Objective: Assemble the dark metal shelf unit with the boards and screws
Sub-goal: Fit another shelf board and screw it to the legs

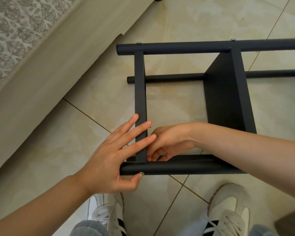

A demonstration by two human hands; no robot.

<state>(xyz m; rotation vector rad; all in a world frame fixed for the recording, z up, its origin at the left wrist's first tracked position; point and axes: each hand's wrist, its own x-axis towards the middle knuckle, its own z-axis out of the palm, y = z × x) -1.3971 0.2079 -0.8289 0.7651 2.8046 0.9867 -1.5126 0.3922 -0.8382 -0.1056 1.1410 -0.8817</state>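
Near tube (pixel 177 168) dark, lying level. Far tube (pixel 194 47) parallel beyond it. End board (pixel 140 103) on edge, meeting near tube at its left end; second board (pixel 226 92) further right. Silver screw (pixel 141 173) at near tube's left end; two screws (pixel 139 42) opposite, beyond.

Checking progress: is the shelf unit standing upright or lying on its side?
On its side: the shelf unit has poles level over the floor, board on edge.

Glossy beige floor tiles (pixel 211 17) with brown grout lines lie underfoot; a pale furniture base (pixel 49 74) crosses the upper left, grey patterned fabric (pixel 15 23) above it; two white sneakers (pixel 228 210) stand below.
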